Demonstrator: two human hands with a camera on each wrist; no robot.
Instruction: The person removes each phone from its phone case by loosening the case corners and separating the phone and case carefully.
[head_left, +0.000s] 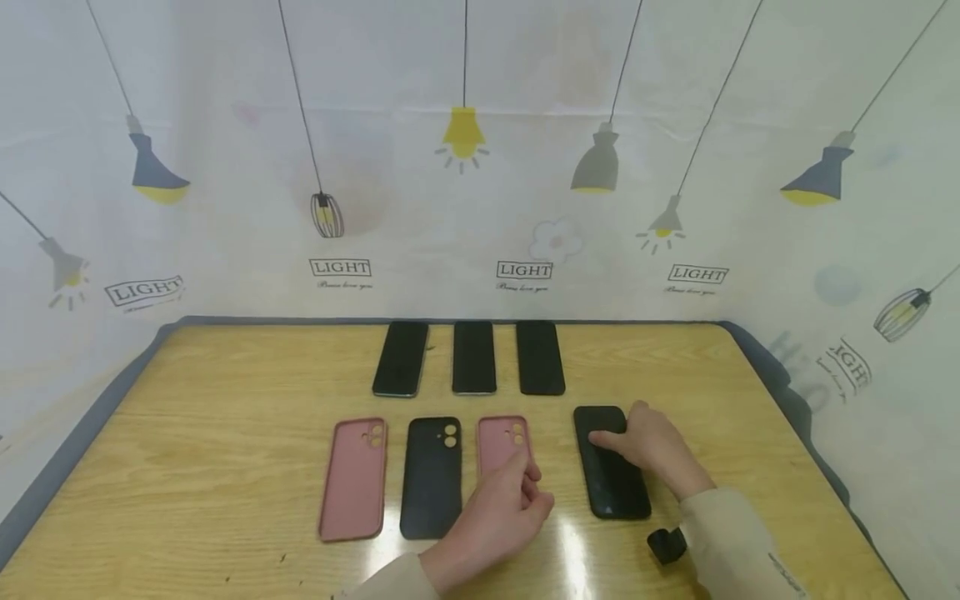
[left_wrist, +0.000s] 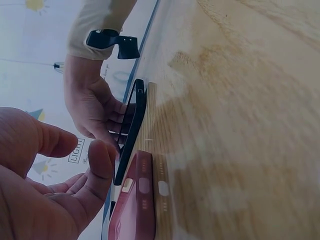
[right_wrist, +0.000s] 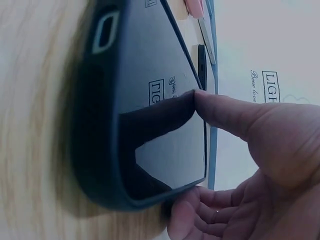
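On the right of the table lies a phone in a black case [head_left: 617, 483], screen up. My right hand [head_left: 660, 446] pinches it by the far right edge, thumb on the glass and the other fingers at the side, as the right wrist view shows. In the left wrist view this cased phone [left_wrist: 131, 135] appears tilted off the table at one end. My left hand [head_left: 497, 521] hovers over the near part of a pink phone case [head_left: 497, 442], fingers loosely bent and holding nothing. Left of it lie a black phone case [head_left: 432, 487] and another pink phone case [head_left: 352, 483].
Three dark phones lie in a row at the back: left phone [head_left: 401, 358], middle phone [head_left: 474, 358] and right phone [head_left: 540, 358]. Behind the wooden table [head_left: 225, 400] hangs a pale curtain [head_left: 405, 75] with printed lamps. A black camera mount [head_left: 666, 546] sits at my right wrist.
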